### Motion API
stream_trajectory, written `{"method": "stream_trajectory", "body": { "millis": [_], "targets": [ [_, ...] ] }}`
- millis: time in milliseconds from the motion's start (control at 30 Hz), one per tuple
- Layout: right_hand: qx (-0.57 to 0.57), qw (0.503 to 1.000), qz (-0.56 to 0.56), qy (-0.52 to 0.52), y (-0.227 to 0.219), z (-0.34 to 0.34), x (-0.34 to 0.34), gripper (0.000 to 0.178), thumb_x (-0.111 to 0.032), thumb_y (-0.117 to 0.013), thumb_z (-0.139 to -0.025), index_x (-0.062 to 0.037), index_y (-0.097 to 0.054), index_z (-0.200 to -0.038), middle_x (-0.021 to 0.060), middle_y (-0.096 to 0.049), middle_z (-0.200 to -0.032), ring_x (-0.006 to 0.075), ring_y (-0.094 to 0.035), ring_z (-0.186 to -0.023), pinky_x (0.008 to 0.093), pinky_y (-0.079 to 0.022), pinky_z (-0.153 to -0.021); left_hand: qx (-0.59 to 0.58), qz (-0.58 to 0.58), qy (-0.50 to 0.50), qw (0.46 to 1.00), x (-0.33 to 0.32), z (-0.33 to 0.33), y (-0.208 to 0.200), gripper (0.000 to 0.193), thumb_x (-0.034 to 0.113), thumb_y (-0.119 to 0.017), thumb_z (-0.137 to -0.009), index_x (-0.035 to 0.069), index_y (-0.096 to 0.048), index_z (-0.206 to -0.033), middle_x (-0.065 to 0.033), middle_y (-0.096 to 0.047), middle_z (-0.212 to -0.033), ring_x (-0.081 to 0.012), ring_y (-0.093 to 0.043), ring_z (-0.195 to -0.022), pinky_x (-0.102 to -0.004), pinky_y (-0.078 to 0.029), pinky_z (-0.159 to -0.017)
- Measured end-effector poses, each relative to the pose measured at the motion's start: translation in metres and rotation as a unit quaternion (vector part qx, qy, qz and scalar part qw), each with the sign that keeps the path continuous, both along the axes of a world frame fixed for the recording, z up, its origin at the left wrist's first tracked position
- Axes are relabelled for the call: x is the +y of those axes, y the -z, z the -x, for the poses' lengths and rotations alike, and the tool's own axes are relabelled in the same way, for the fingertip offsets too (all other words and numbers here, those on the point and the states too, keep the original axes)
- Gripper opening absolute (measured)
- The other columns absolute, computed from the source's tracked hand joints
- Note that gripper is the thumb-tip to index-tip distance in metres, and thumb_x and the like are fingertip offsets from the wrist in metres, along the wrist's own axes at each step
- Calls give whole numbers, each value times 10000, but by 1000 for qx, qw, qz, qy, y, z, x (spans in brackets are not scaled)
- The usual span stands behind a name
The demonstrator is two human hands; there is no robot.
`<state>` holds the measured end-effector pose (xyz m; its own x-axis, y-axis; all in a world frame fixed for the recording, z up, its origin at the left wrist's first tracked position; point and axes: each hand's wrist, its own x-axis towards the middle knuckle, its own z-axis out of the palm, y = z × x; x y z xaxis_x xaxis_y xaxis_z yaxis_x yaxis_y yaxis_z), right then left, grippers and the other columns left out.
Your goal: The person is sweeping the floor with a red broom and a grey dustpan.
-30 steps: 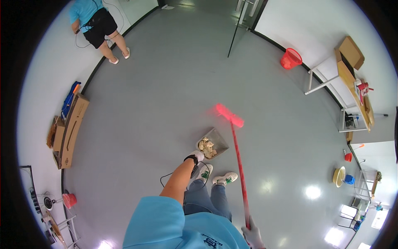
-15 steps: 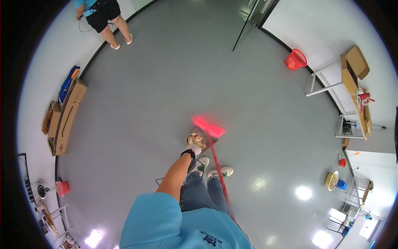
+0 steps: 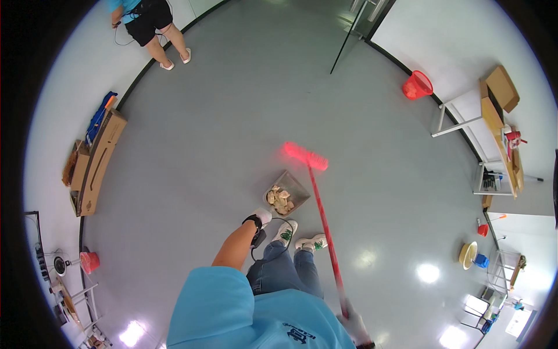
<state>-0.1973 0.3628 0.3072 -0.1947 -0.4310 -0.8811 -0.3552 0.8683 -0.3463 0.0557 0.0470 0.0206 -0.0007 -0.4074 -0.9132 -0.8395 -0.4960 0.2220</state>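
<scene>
My left hand (image 3: 262,217), in a white glove, holds the handle of a grey dustpan (image 3: 295,186) resting on the grey floor just ahead of my shoes. Several pale crumpled scraps (image 3: 279,199) lie inside the pan. My right hand (image 3: 355,326), low at the frame's edge, grips the long red handle of a broom (image 3: 323,221). Its red brush head (image 3: 306,156) is blurred and sits on the floor just beyond the pan's far right corner.
Another person (image 3: 152,26) stands at the far left wall. Cardboard boxes (image 3: 100,163) line the left wall, with a red bucket (image 3: 90,262) below them. A red basket (image 3: 417,86), a white table (image 3: 465,113) with boxes, and a yellow basin (image 3: 468,255) stand at right.
The broom head swept in over the dustpan half a second ago and has now swung back out past its far corner. The view shifted slightly; the dustpan stays put.
</scene>
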Motion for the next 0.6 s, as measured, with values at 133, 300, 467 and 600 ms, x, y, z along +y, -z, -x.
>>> {"method": "stream_trajectory", "body": {
  "millis": [133, 300, 467, 600],
  "targets": [
    [-9, 999, -1, 41, 45, -2, -53, 637, -155, -472, -721, -149, -177, -1286, 176, -541, -604, 262, -558, -490, 379, -428, -435, 77, -58, -108, 989, 0, -11, -29, 209, 171, -462, -732, 8, -507, -608, -100, -489, -499, -204, -463, -387, -338, -302, -327],
    [37, 995, 56, -74, 65, -10, -30, 630, -163, -485, -707, -142, -210, -1273, 215, -553, -729, 303, -574, -630, 373, -449, -537, 100, -49, -135, 985, -4, 9, -72, 224, 102, -428, -671, 45, -400, -456, -91, -384, -371, -197, -359, -294, -343, -237, -318],
    [-163, 984, -6, 76, -3, -11, 30, 644, -149, -522, -733, -131, -195, -1286, 158, -483, -934, 205, -493, -817, 298, -397, -688, 60, 6, -141, 988, 3, 3, -1, 90, 18, -442, -651, 25, -450, -562, -127, -454, -488, -221, -438, -364, -333, -285, -312],
    [-258, 935, -45, 239, -58, -1, 53, 657, -137, -552, -753, -122, -183, -1297, 112, -427, -1098, 127, -429, -967, 238, -355, -809, 77, -17, -83, 993, -5, 4, 7, 194, 139, -462, -704, 4, -578, -783, -159, -577, -736, -258, -560, -625, -355, -427, -519]
  ]
}}
